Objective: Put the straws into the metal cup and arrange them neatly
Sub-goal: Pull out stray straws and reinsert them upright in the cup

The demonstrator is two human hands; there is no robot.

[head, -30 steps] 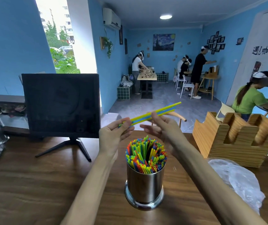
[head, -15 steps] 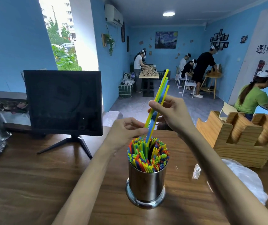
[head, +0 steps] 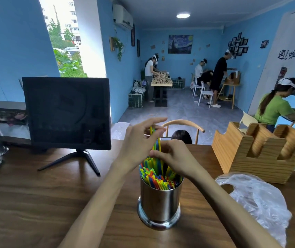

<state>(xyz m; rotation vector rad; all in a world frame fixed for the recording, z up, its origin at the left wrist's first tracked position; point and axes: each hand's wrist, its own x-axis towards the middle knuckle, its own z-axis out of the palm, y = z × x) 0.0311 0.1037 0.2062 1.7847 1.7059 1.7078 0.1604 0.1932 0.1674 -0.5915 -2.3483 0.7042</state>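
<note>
Metal cup (head: pixel 160 203) nearly full of straws (head: pixel 158 179). Both hands' fingers pinch last few straws (head: pixel 156 150), half inserted. Left: seat, level.

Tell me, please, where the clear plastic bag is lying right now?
In the head view the clear plastic bag lies on the wooden table at the right, beside the metal cup and just in front of the wooden holder.
</note>
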